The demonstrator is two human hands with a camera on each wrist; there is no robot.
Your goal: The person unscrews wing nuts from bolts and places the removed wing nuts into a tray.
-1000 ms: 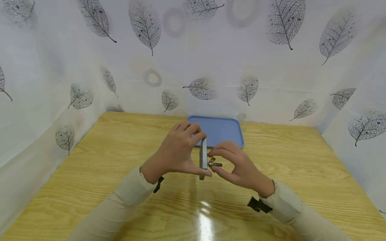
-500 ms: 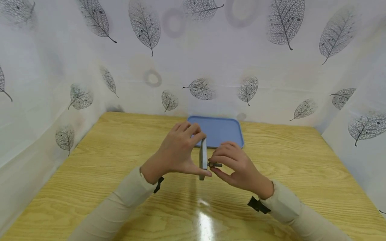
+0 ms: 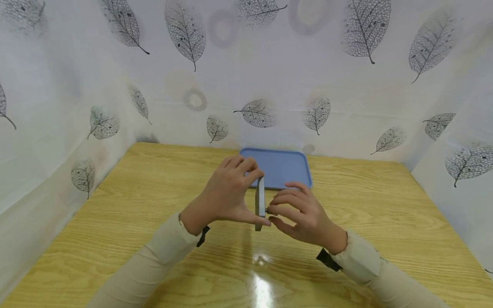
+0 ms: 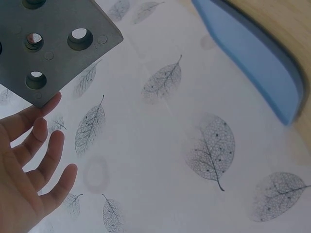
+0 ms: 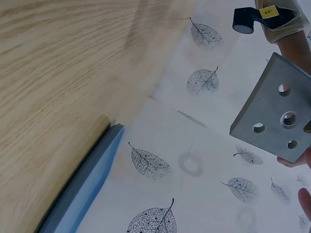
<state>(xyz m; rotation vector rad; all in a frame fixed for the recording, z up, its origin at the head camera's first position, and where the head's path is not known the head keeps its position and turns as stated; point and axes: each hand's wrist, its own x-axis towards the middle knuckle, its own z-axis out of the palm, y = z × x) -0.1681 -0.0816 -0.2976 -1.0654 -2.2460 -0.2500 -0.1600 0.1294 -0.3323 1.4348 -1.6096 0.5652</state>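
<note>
My left hand holds a square grey metal plate upright above the table, its thumb at the lower edge and its forefinger at the top. Several round holes pierce the plate, as the left wrist view shows. From its right face sticks a short metal stud. There the thumb and forefinger of my right hand pinch a brass wing nut, mostly hidden by the fingers; a bit of brass shows at the right wrist view's edge. The other right fingers are spread loosely.
A blue tray lies at the back of the wood-grained table, just behind the hands. White cloth printed with leaves hangs behind the table and along both sides. Dark straps sit at the wrists.
The right fingers have turned about the stud and now cover the wing nut and the stud's end, both visible a second ago. The left hand and plate have stayed in place.
</note>
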